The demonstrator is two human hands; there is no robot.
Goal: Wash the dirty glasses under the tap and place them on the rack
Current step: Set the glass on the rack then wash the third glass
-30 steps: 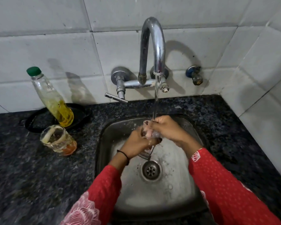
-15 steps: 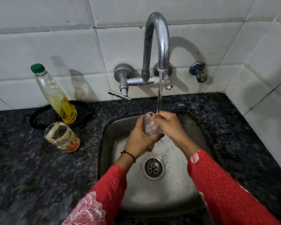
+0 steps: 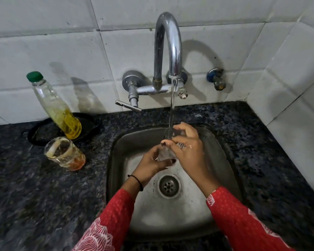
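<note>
You hold a clear glass (image 3: 166,154) over the sink (image 3: 119,160) with both hands close together. Your left hand (image 3: 151,163) wraps round its bottom part. Your right hand (image 3: 188,148) curls over its top and side. Water runs down from the tap (image 3: 168,46) and hits the clear glass near the top. On the dark counter (image 3: 43,196) to the left stands a dirty glass (image 3: 64,153) with orange stuff in it, just in front of a bottle (image 3: 57,105) of yellow liquid.
</note>
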